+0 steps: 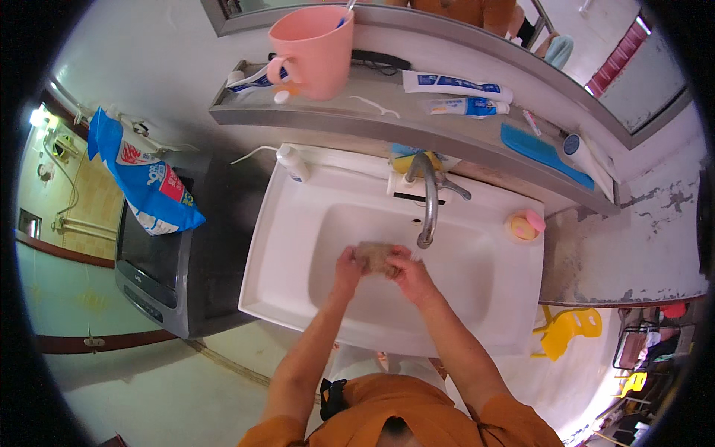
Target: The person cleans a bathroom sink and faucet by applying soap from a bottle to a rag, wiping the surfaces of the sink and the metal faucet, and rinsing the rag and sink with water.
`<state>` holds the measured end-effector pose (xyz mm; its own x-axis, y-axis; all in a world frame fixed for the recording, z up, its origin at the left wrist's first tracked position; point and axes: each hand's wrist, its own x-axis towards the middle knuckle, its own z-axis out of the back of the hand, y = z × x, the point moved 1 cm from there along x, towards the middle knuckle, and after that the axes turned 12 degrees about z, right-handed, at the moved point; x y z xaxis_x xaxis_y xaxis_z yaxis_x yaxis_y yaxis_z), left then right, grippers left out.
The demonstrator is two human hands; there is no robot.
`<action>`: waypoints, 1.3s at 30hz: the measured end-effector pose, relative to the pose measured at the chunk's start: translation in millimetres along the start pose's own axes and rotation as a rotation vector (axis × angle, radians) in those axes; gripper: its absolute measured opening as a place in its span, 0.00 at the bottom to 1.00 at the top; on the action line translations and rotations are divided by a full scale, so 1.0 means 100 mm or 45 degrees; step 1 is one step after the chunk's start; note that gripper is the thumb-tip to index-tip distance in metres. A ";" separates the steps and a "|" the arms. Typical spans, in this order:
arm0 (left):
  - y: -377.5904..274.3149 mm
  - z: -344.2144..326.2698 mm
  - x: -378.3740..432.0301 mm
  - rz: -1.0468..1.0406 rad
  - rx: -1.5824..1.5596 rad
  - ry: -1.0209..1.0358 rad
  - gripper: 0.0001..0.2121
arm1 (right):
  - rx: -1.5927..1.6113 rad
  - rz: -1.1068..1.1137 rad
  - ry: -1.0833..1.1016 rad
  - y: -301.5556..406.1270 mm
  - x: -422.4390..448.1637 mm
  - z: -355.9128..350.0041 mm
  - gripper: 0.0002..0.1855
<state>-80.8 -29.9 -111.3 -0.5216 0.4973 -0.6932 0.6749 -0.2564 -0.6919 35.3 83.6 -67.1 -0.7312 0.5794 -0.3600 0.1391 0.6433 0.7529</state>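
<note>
Over the basin of a white sink (447, 302), my left hand (349, 267) grips the left end of a brownish cloth or scrubber (373, 257); blur hides its exact kind. My right hand (408, 268) holds its right end, just below and left of the spout of a metal faucet (429, 207). A little water seems to run beside my right fingers. Behind the faucet lies a yellow sponge (410, 162). A soap dish with soap bars (524, 225) rests on the sink's right rim, and a white bottle (292, 163) on its back left corner.
Above the sink runs a grey shelf (357, 120) with a pink mug (313, 50), toothpaste tubes (455, 86) and a blue comb (544, 156). At left, a blue detergent bag (148, 179) lies on a dark washing machine (212, 262). A yellow chair (567, 332) stands on the floor at right.
</note>
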 end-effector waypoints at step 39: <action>-0.06 1.85 -1.44 -0.853 1.724 -0.684 0.09 | -0.994 -0.253 0.401 -0.64 -0.29 0.36 0.13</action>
<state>-106.3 -253.6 -45.3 -0.8306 0.5567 0.0094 -0.5254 -0.7781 -0.3443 71.7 43.2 -124.8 -0.8603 0.2531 -0.4424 -0.4250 0.1229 0.8968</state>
